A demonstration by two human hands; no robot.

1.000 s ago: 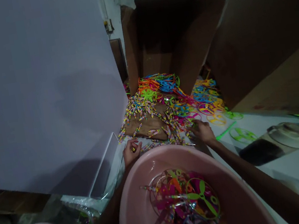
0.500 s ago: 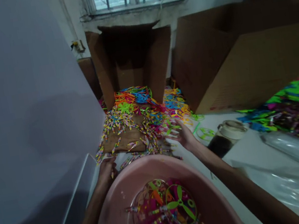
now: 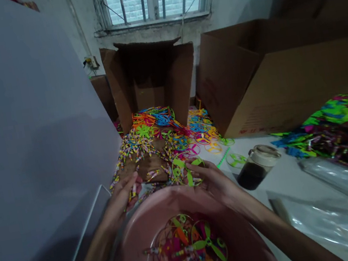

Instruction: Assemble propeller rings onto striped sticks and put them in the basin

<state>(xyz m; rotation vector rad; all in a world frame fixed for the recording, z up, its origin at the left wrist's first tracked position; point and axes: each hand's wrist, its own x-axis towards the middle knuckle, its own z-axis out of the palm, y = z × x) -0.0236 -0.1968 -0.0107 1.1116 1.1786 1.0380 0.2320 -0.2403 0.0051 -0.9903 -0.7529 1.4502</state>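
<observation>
Head view looks down over a pink plastic basin (image 3: 246, 243) whose rim sits just below both hands. The right hand (image 3: 211, 182) has its fingers curled and appears to pinch the edge of a lime-green plastic propeller ring (image 3: 184, 171), which hangs above the near rim, though how firm the hold is cannot be told. The left hand (image 3: 120, 197) lies flatter, fingers stretched towards a scattered heap of striped plastic sticks (image 3: 137, 148) on a cardboard sheet (image 3: 148, 166); whether it holds a stick is unclear. The ring's thin hoop could snag on neighbouring sticks, or slip if the pinch is light, and a careless left-hand sweep could knock sticks off the cardboard. A glass jar of dark liquid (image 3: 251, 175) stands near the right forearm and could tip if nudged. Tangled spinners (image 3: 187, 248) fill the basin, their lower part cut off by the frame edge. The fingers hide part of the ring, the left palm hides what lies beneath it, and dim light blurs the small parts of the sticks.
</observation>
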